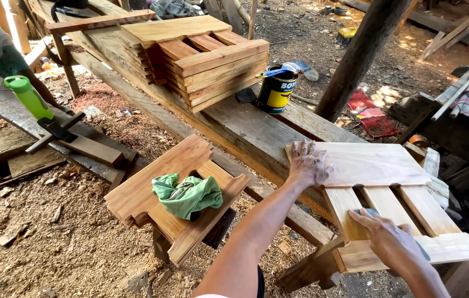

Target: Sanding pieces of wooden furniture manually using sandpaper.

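On the near right, across a workbench beam (pixel 256 138), a slatted wooden panel (pixel 389 193) is lying flat, its slats running near to far. Farther off, a black-and-yellow can (pixel 277 88) is standing by stacked panels (pixel 207 60). Left hand (pixel 307 164) is pressing open-palmed on the panel's broad board; right hand (pixel 392 237) is lying flat over a grey pad (pixel 368 212), fingers extended.

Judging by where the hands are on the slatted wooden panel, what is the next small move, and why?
Probably a short stroke of the right hand along the leftmost slat. It presses a small pad, mostly hidden, onto the slatted panel, while the left hand lies flat on the wide top board, steadying it.
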